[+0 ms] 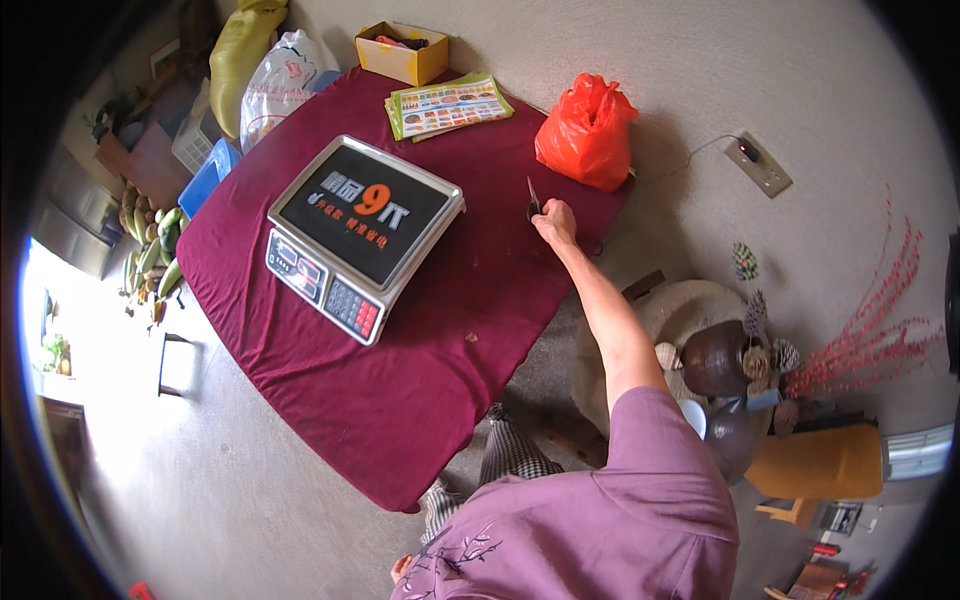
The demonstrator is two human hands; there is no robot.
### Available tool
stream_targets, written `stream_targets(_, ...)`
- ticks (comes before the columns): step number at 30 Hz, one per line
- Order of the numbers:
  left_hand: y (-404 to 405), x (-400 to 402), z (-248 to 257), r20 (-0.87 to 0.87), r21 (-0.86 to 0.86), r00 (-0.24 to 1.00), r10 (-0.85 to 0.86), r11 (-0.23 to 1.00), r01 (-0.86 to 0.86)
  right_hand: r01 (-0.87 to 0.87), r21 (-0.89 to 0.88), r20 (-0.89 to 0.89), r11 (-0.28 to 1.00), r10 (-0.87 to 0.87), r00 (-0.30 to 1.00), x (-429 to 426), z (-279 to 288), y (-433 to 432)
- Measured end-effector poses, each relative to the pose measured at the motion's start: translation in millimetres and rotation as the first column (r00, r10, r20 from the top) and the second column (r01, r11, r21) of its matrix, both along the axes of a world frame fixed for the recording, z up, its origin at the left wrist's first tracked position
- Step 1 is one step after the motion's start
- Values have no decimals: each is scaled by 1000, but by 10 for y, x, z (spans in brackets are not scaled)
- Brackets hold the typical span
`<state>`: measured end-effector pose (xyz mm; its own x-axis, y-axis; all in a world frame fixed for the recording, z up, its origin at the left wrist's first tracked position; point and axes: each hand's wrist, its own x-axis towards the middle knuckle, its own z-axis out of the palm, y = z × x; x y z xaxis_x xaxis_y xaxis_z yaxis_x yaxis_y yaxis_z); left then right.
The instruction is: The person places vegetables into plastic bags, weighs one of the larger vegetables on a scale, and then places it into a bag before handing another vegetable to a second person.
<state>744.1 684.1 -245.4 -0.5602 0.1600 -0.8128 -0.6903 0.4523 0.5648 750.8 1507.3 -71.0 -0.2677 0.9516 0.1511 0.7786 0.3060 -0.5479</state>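
My right hand (556,223) is closed around the dark handles of a pair of scissors (533,196), its pointed metal blades aimed at the far side of the table. Just beyond it, a knotted red plastic bag (589,135) stands at the table's far right corner. A digital weighing scale (367,214) with a black platform and a keypad sits on the maroon tablecloth (442,360), left of the hand. Low at my side, only a small part of my left hand (401,568) shows by the shirt hem; its fingers are mostly hidden.
Printed leaflets (450,106) and an open cardboard box (403,56) lie near the wall. A white plastic bag (281,90), a blue bin (210,176) and bananas (150,244) are beyond the left edge. Dark jars (716,358) stand on a round stand at right, below a wall socket (759,163).
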Motion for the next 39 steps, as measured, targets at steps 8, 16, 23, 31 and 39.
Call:
stream_targets(8, 992, 600, 510, 10, -24, 996, -94, 995, 94, -147, 139, 138, 979, 128, 982, -437, -127, 1049)
stream_targets(16, 1394, 625, 883, -22, -62, 998, 66, 996, -67, -286, 218, 146, 933, 258, 955, -342, -327, 1243)
stream_targets(23, 1585, 715, 934, 15, -118, 999, -35, 992, 37, -441, 187, -156, 878, 470, 869, -96, -193, 1027)
stream_targets(31, 1507, 811, 1016, 6, -109, 1000, 24, 994, -23, -490, -106, -338, 865, 432, 836, 57, -52, 476)
stream_targets(39, 863, 976, 605, -4, -5, 1000, 3, 1000, -3, -553, -166, -333, 817, 481, 811, 90, -8, -264)
